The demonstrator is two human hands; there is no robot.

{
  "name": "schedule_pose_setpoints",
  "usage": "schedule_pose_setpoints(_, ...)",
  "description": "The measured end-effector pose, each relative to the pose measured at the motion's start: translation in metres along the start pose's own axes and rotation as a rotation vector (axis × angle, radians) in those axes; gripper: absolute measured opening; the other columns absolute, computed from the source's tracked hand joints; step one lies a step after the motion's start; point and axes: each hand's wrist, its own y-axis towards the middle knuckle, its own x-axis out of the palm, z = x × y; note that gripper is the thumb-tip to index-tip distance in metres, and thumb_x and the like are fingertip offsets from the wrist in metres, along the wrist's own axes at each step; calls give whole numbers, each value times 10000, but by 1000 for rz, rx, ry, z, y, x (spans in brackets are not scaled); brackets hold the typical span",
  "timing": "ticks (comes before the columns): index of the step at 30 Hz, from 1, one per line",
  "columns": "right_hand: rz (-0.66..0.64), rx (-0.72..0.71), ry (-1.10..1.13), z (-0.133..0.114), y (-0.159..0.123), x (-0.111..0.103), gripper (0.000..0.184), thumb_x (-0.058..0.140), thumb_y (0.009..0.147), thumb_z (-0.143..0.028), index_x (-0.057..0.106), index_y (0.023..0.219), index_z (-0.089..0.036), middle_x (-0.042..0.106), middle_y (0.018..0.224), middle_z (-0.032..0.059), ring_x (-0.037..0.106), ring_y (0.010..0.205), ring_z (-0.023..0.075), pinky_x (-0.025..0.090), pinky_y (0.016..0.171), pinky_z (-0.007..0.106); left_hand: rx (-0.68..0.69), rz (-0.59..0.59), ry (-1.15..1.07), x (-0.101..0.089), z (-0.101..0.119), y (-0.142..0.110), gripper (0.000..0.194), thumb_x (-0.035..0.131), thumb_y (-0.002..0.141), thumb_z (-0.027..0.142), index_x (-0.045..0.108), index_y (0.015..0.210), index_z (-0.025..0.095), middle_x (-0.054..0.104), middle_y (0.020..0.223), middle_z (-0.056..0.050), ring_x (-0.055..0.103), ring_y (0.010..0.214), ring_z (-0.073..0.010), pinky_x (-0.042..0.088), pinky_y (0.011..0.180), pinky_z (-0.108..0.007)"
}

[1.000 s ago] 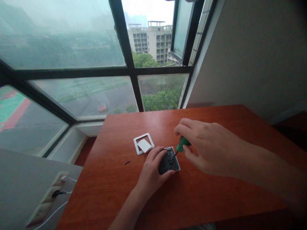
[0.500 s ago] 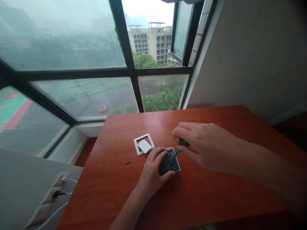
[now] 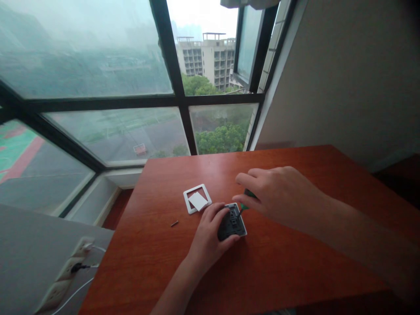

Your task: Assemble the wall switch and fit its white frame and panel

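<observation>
Fingers (image 3: pixel 215 214) of the left hand (image 3: pixel 205 234) arch over the far-left part of a square switch body (image 3: pixel 232 225), while the thumb lies along its near edge, so that the piece is clasped between them. It sits on the reddish-brown wooden table (image 3: pixel 147 258), its dark grey inner face turned up and a thin white rim showing along the right side. The fingers cover the left part of that face; the middle and the right part lie bare, just beyond the fingertips.

The right hand (image 3: pixel 278 190) comes in from the other side, above the table, its fingers bent round the green and black handle of a screwdriver (image 3: pixel 243 206). Most of the handle is hidden by the hand. The dark shaft slants down and left to the bare part of the face, near the right rim; whether the tip sits in a screw is too small to tell.

Just beyond the left hand, a white square frame (image 3: pixel 187 203) lies flat, with a white plate (image 3: pixel 198 201) resting askew across its opening. Nearer and farther left, a small metal screw or screws (image 3: pixel 174 223) lie on the wood, apart from both hands.
</observation>
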Motion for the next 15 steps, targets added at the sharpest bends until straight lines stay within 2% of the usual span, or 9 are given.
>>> schedule_pose_setpoints(2,10,5,3,-1,1,-1,182,532,898,-411,561,885,-232,633,832,17,597,665,200,170,497,295,6,-3,-2,-1,0,0,647,807,687,265,528,1271,258,484,1373,-94,446,1280,-301,400,1079,-496)
schedule_pose_setpoints(4,-1,-46,75,-2,0,-4,94,558,865,-313,558,910,-231,632,919,21,607,735,199,198,496,291,10,-15,-5,-1,1,1,639,800,697,266,527,1274,264,484,1373,-96,449,1277,-306,398,1077,-505)
schedule_pose_setpoints(7,-33,-117,135,-4,-2,-8,111,551,837,-221,554,947,-230,634,952,14,608,737,183,215,493,290,8,-23,-6,-1,1,1,622,791,710,277,530,1275,264,483,1373,-102,450,1276,-314,395,1075,-517)
schedule_pose_setpoints(9,-27,-90,77,-6,-2,-8,70,525,883,-270,560,927,-228,646,875,14,604,676,180,196,488,295,11,-15,-8,-1,1,1,632,792,708,274,525,1281,265,478,1376,-102,441,1284,-318,390,1078,-524)
schedule_pose_setpoints(12,-3,14,-36,-9,-2,-6,223,494,918,-418,566,854,-216,646,769,33,601,627,195,169,491,302,19,-5,-11,-1,0,0,658,793,704,270,511,1299,272,470,1384,-99,427,1297,-320,386,1082,-527)
schedule_pose_setpoints(15,-3,4,17,-9,-3,-7,129,555,869,-351,563,872,-222,653,837,33,616,699,208,191,498,300,16,-13,-11,-1,1,0,649,788,712,275,512,1300,270,476,1380,-101,432,1294,-315,389,1082,-518)
